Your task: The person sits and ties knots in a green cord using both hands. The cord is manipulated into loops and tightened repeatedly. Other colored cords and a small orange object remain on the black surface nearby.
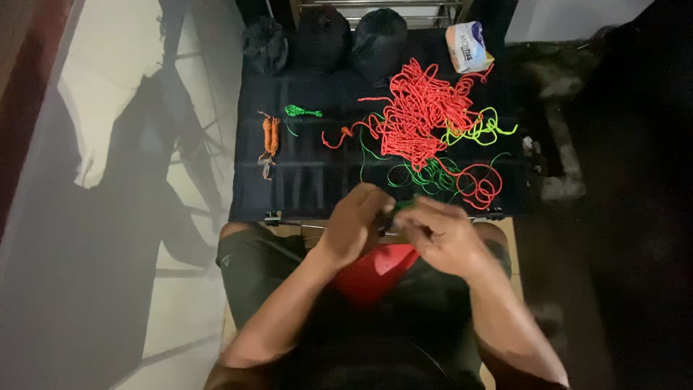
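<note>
My left hand (359, 220) and my right hand (440, 232) meet at the near edge of a dark table (303, 180), fingers closed together on a green cord (417, 177) that runs up from between them. Behind that cord lies a big tangle of red cord (419, 112), with a loop of yellow-green cord (480, 130) at its right. The cord's end between my fingers is hidden.
An orange braided piece (269, 139) and a small green coiled piece (297, 111) lie at the table's left. Dark bags (375, 40) and a white packet (468, 45) stand at the back edge. Pale floor lies left, a dark area right.
</note>
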